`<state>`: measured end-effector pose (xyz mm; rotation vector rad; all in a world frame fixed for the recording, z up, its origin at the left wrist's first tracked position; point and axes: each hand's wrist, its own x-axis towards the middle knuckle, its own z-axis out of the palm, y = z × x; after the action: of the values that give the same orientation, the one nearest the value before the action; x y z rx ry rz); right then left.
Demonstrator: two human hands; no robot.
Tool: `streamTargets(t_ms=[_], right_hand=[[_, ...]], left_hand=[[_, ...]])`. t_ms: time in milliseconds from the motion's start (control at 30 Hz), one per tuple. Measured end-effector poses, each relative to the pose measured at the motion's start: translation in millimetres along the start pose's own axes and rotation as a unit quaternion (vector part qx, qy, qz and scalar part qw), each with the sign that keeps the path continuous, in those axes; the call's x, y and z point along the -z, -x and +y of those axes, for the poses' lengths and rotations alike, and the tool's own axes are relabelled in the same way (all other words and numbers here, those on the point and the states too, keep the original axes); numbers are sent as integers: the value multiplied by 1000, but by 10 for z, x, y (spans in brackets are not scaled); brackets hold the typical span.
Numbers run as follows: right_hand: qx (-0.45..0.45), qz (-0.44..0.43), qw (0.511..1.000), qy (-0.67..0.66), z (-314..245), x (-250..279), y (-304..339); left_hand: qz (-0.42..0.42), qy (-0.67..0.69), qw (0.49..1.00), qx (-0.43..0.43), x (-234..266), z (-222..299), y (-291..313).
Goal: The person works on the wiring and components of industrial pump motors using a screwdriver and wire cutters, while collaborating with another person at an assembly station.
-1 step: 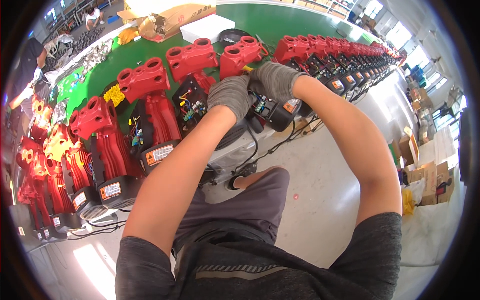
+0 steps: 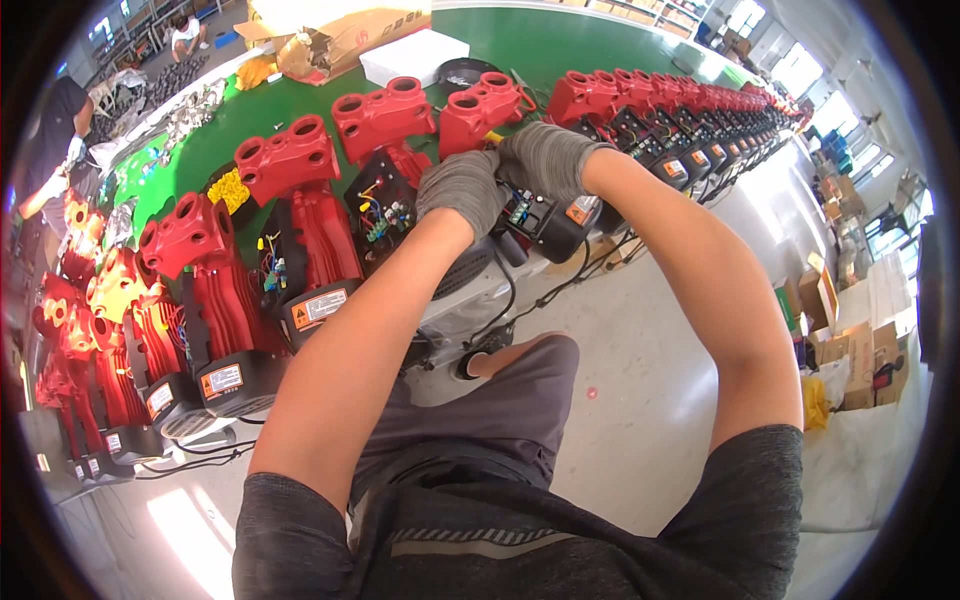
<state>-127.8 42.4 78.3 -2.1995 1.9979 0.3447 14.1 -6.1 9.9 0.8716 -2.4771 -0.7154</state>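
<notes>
Both my hands, in grey knit gloves, meet at the open side of one red-and-black machine (image 2: 483, 110). My left hand (image 2: 462, 190) is closed, its fingertips against those of the other hand. My right hand (image 2: 548, 160) has its fingers bent and pinched together. What they pinch is hidden behind the gloves. A bit of yellow (image 2: 493, 137) shows just beyond the fingers. Below them, a green circuit board (image 2: 521, 208) sits in the machine's black housing (image 2: 562, 232). To the left stands a similar machine (image 2: 384, 118) with exposed coloured wires (image 2: 376, 222).
More red machines (image 2: 288, 158) line the table edge on both sides. A tub of yellow wire caps (image 2: 229, 190), a white foam box (image 2: 415, 55), a black dish (image 2: 466, 73) and a cardboard box (image 2: 340, 35) stand on the green tabletop (image 2: 510, 35). Black cables (image 2: 570, 285) hang down. Another person (image 2: 62, 130) is at far left.
</notes>
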Motion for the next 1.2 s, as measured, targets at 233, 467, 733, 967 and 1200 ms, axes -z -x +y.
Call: streamTargets(t_ms=[233, 467, 733, 967, 1200], right_hand=[[94, -13, 993, 65, 3, 128, 16], [-6, -71, 996, -59, 59, 25, -6], [-13, 145, 987, -73, 365, -178, 251], [57, 139, 979, 134, 6, -143, 398], [182, 177, 923, 288, 155, -216, 298]], left_hand=[[0, 2, 1000, 3, -50, -111, -135], [-17, 12, 1000, 21, -27, -86, -148], [-50, 41, 998, -1, -19, -129, -189], [-66, 15, 998, -15, 52, -170, -199], [-72, 23, 997, -3, 43, -128, -208]])
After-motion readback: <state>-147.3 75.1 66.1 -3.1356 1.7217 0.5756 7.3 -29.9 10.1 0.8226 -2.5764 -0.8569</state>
